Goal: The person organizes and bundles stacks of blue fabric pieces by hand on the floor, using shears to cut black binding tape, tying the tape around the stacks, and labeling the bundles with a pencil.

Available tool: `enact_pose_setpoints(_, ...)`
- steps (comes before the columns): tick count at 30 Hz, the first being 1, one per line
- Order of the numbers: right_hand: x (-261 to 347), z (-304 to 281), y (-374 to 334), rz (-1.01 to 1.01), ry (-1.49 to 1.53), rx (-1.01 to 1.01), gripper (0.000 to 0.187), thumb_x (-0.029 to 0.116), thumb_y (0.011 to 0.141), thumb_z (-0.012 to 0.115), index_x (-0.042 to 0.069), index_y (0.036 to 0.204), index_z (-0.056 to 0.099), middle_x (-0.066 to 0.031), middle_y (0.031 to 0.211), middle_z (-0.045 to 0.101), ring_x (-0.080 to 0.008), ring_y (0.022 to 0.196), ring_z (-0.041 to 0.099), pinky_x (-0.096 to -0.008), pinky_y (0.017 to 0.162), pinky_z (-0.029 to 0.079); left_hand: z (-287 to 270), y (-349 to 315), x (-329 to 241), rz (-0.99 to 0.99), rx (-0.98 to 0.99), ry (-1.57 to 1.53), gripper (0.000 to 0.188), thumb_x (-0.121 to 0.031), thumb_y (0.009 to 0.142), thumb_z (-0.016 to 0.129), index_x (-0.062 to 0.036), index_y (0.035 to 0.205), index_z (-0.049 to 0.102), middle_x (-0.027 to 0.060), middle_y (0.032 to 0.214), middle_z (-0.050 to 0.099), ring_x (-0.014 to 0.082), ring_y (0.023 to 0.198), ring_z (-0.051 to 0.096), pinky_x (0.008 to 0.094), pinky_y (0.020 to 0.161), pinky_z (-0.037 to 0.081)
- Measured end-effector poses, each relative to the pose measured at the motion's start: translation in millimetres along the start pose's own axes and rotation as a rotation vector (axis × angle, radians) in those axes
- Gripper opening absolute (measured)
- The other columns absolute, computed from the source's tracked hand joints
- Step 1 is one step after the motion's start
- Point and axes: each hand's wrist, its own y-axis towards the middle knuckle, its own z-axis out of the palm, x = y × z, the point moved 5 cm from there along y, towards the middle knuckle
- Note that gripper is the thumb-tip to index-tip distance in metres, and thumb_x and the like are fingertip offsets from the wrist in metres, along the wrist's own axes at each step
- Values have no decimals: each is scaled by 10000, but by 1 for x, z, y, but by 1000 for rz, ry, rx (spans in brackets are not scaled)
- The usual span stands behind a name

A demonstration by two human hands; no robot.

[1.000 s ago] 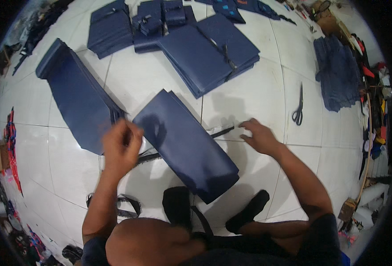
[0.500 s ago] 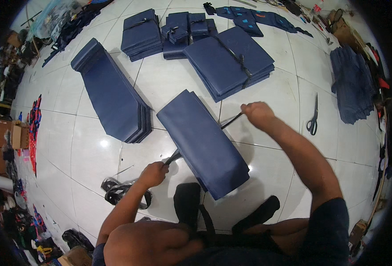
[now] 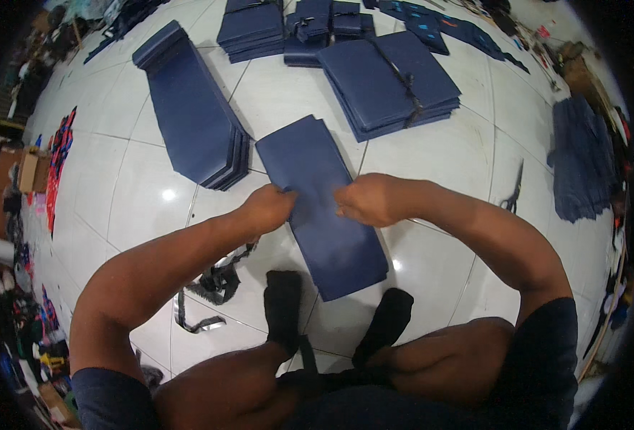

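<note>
A folded stack of dark navy sheets (image 3: pixel 324 247) lies slantwise on the floor in front of my feet. My left hand (image 3: pixel 268 208) is closed at its left edge, knuckles by the sheet. Black strip (image 3: pixel 220 283) trails on the floor below that wrist. My right hand (image 3: pixel 371 200) is closed over the right edge, with its fingertips above the top sheet. The black strip that both hands gripped a moment earlier is mostly hidden by my fingers and the stack.
A long stack of navy pieces (image 3: pixel 195 122) lies at the left. Beyond are a tied navy bundle (image 3: pixel 385 82) and smaller tied bundles (image 3: pixel 252 32). Scissors (image 3: pixel 514 190) lie at the right, near a pile of dark cloth (image 3: pixel 582 158). Cartons (image 3: pixel 31 172) line the left side.
Both hands have come inward from either side to the edges of the folded stack, drawing in the black strip. The view has shifted, and the loose strip on the floor has moved.
</note>
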Motion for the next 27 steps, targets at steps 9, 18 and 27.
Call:
enact_pose_setpoints(9, -5, 32, -7, -189, 379, 8, 306, 262, 986, 482, -20, 911, 571, -212, 842, 633, -382, 810, 626, -462, 741, 474, 15, 16, -24, 172, -189, 299, 374, -293, 973, 491, 68, 947, 583, 275, 878, 611, 412, 865, 610, 453, 784, 449)
enact_pose_setpoints(18, 2, 59, 13, -248, 630, 20, 314, 286, 992, 478, -11, 933, 561, -212, 846, 627, -373, 796, 617, -452, 711, 465, 26, -12, 7, 142, -313, 193, 260, -200, 947, 508, 49, 899, 565, 313, 852, 608, 493, 870, 596, 496, 732, 450)
enact_pose_setpoints(27, 36, 82, 1, -168, 634, 40, 346, 278, 966, 476, -48, 932, 589, -264, 806, 626, -427, 806, 632, -494, 736, 486, 58, -12, -6, 276, -277, 1, 244, -197, 952, 493, 34, 935, 569, 301, 841, 604, 479, 850, 597, 481, 719, 456)
